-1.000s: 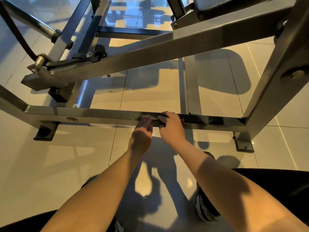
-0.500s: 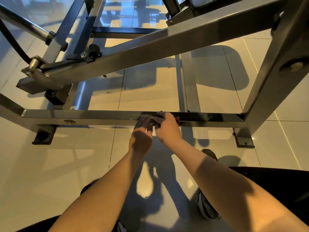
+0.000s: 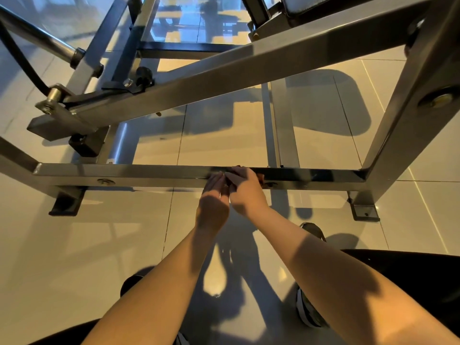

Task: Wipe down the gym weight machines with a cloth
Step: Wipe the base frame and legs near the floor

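The weight machine's low steel crossbar point(image 3: 149, 174) runs left to right just above the floor. My right hand point(image 3: 246, 192) lies over the bar near its middle, its fingers curled round a small greyish cloth point(image 3: 232, 179) that is mostly hidden under the hand. My left hand point(image 3: 213, 199) is pressed against the right one, with straight fingers touching the bar and the cloth's edge.
A long sloping beam point(image 3: 224, 78) crosses above the bar, and a thick upright post point(image 3: 408, 115) stands at the right. A black cable point(image 3: 22, 63) and bolts point(image 3: 51, 95) are at the left. Floor feet point(image 3: 364, 211) sit on glossy tiles point(image 3: 87, 245); my shoes point(image 3: 308, 312) are below.
My left hand has slid right until it touches my right hand. Both stay on the same spot of the crossbar.
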Demonstrator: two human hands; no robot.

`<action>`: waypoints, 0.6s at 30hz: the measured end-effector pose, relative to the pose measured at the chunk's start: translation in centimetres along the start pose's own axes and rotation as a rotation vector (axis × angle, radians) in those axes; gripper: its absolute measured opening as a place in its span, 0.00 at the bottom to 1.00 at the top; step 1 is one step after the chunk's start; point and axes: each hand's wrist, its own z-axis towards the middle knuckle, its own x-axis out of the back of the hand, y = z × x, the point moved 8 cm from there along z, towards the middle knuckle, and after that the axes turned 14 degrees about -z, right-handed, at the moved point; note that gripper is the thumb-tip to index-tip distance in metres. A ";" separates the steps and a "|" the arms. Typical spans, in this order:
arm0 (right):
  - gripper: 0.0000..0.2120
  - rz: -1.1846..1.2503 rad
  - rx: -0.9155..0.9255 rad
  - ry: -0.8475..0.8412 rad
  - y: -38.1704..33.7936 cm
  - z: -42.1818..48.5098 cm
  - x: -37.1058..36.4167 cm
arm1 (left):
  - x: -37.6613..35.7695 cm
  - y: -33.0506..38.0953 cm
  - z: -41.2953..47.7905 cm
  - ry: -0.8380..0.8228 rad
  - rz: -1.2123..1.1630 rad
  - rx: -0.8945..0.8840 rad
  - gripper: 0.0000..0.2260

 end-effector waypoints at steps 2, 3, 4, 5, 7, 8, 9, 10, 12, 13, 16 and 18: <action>0.20 -0.020 0.055 0.007 0.4 -0.2 0.7 | 0.1 0.2 -0.1 -0.006 -0.010 0.008 0.17; 0.20 -0.058 0.054 0.026 1.0 -0.3 1.3 | 0.1 0.3 -0.2 -0.009 -0.018 0.014 0.16; 0.20 -0.098 0.027 0.075 1.9 -0.5 2.2 | 0.2 0.4 -0.2 -0.012 -0.021 0.010 0.16; 0.21 -0.124 -0.029 0.139 3.0 -0.7 3.0 | 0.3 0.4 -0.2 -0.018 -0.019 0.004 0.16; 0.20 -0.132 -0.164 0.220 4.2 -1.4 3.9 | 0.4 0.5 -0.3 -0.040 0.000 0.001 0.17; 0.20 -0.159 -0.184 0.235 3.8 -1.5 3.7 | 0.5 0.4 -0.2 -0.049 0.011 0.002 0.17; 0.20 -0.171 -0.171 0.230 3.0 -1.3 3.2 | 0.7 0.3 -0.1 -0.051 0.019 0.004 0.17; 0.20 -0.163 -0.135 0.197 2.0 -0.9 2.5 | 1.0 0.3 0.0 -0.045 0.023 0.010 0.17; 0.19 -0.082 -0.019 0.113 0.0 -0.2 1.1 | 1.5 0.1 -0.2 -0.011 0.043 0.016 0.16; 0.19 -0.064 0.038 0.064 -0.7 0.0 0.6 | 1.8 0.1 -0.3 0.010 0.060 0.018 0.16; 0.18 -0.073 0.049 0.028 -0.2 -0.3 0.6 | 2.5 -0.3 -0.9 0.033 0.096 0.016 0.17; 0.19 -0.112 -0.003 0.155 1.2 -0.8 1.9 | 2.7 -0.5 -1.3 0.036 0.089 0.012 0.19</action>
